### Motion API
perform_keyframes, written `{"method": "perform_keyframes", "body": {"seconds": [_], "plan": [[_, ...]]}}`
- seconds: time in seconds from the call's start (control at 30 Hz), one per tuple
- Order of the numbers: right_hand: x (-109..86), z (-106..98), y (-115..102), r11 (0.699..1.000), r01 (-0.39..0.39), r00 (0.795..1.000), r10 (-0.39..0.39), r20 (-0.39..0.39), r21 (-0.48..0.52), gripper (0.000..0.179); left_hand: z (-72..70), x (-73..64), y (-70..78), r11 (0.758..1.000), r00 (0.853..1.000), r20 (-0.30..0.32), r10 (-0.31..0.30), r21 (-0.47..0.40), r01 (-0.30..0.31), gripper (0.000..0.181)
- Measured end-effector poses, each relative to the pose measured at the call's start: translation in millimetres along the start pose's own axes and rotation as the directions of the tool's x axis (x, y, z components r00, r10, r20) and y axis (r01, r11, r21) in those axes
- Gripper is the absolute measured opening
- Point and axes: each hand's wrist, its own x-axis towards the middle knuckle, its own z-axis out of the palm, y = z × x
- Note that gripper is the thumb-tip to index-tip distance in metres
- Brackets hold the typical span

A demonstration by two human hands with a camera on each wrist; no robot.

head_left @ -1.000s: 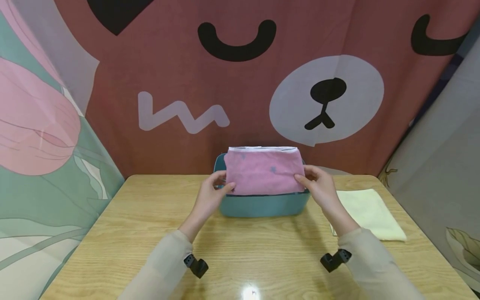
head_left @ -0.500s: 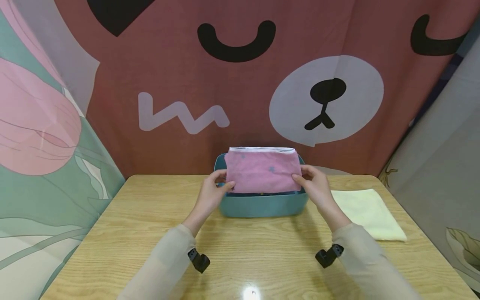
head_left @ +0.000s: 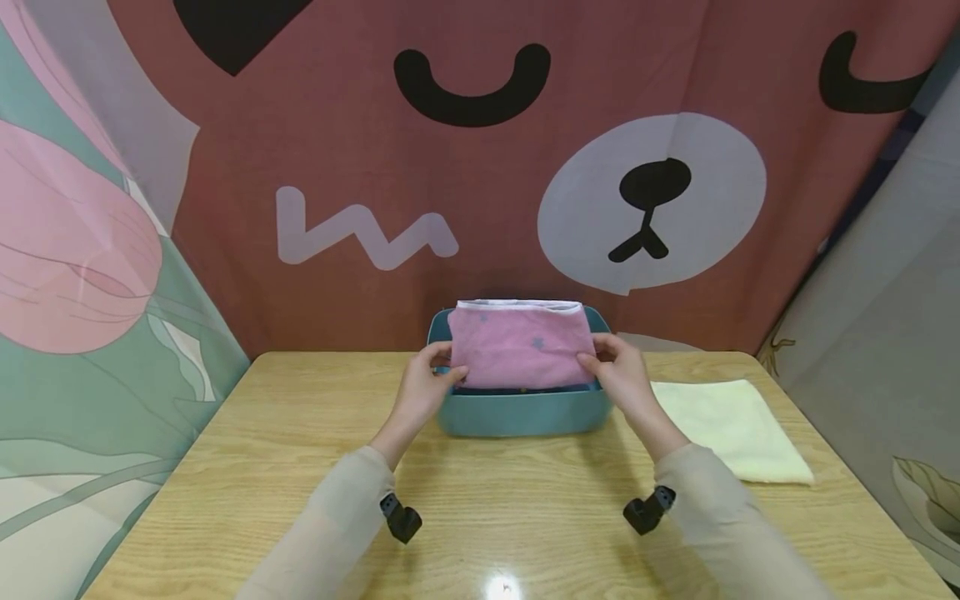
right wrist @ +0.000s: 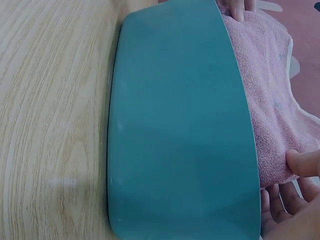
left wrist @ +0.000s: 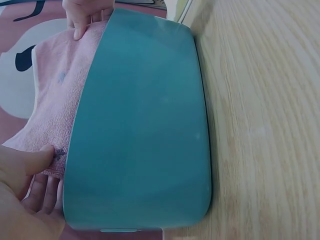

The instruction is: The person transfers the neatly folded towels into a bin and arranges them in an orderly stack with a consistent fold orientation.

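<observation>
A folded pink towel (head_left: 517, 346) with a white edge and small grey marks stands upright at the mouth of the teal bin (head_left: 525, 414). My left hand (head_left: 423, 383) pinches its left side, thumb in front and fingers behind. On the opposite side my right hand (head_left: 621, 375) grips it the same way. In the left wrist view, the towel (left wrist: 60, 90) shows just past the bin's wall (left wrist: 140, 125), with the left thumb near a dark star-like mark. The right wrist view has the right thumb pressing the towel (right wrist: 270, 95) close to the bin's rim.
A folded pale yellow cloth (head_left: 738, 429) lies on the wooden table (head_left: 300, 433) to the right of the bin. Behind the table hangs a reddish curtain (head_left: 360, 150) with a bear face. Patterned curtains flank both sides.
My right hand has shifted left, and the towel's right side has come in with it, so the towel spans less width. Its top edge sits slightly lower. The left hand is nearly still.
</observation>
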Motion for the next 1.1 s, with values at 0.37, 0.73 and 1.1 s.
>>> {"method": "perform_keyframes", "body": {"seconds": [0.37,0.73,1.1], "plan": [[2.3,3,9,0.992,0.079,0.997,-0.078,0.008,-0.097,0.03,0.5,1.0,-0.8,0.993,0.999,0.043,-0.012,0.122,0.006,0.035],[-1.5,10,14,0.971,0.132,0.991,-0.127,0.037,-0.201,0.027,3.5,-4.4,-0.2,0.952,0.996,0.087,0.022,0.302,-0.047,0.033],[-4.2,15,22,0.951,0.169,0.986,-0.167,0.028,-0.261,0.026,5.5,-6.1,-3.9,0.934,0.992,0.085,0.093,0.337,-0.117,0.029]]}}
